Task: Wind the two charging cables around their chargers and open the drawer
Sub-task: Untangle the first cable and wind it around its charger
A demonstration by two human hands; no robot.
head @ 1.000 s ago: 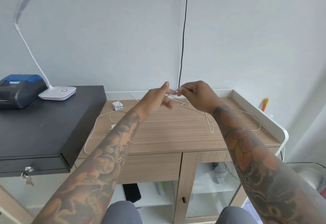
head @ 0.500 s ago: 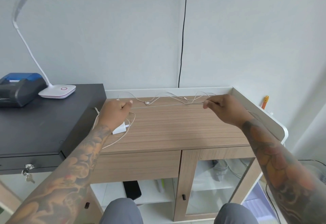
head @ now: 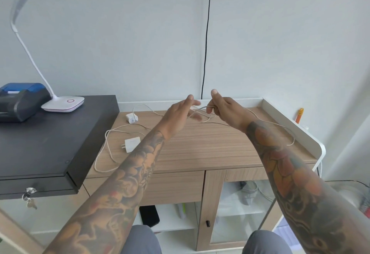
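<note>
Two hands hover above the tabletop: the right hand pinches a white cable, the left hand spread loosely beside it. Both chargers lie farther left; the drawer sits closed.

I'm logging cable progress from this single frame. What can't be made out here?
- Head view: which charger the cable in the hands feeds; strands cross and are thin.
- Left hand fingertips blurred, so its grip on the cable is unclear.
- Near charger: its cable joint is hidden by the left forearm.
- Drawer: partly covered by the same forearm.
</note>
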